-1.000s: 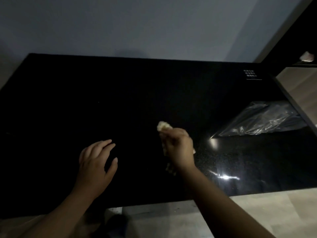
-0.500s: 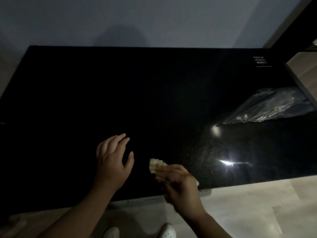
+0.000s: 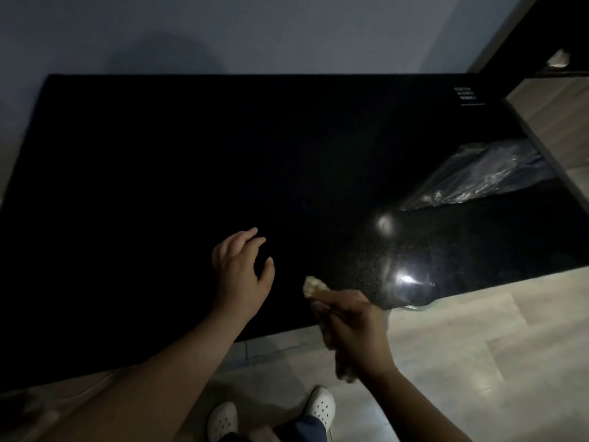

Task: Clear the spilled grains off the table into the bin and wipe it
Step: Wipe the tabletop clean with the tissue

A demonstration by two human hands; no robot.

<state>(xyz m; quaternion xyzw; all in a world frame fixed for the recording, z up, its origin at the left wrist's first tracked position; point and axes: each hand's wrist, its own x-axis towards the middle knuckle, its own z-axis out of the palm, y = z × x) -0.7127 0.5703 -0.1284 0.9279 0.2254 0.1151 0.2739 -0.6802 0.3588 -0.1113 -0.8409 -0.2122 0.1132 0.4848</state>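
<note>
Table (image 3: 159, 154) mostly black (cloth (image 3: 314, 286) largely hidden in right hand (image 3: 350, 327)).

Both forearms (image 3: 165, 371) were bare from the left hand (image 3: 242, 275) and the right hand (image 3: 350, 327) back to the frame's lower edge. The person wore white clogs (image 3: 322, 406) dotted with round holes, and dark blue trousers (image 3: 307, 427).

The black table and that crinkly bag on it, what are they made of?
The table looks like polished black stone, maybe granite: glossy, with tiny speckles where light reflects. The bag looks like thin clear plastic: see-through, wrinkled, shiny.
</note>
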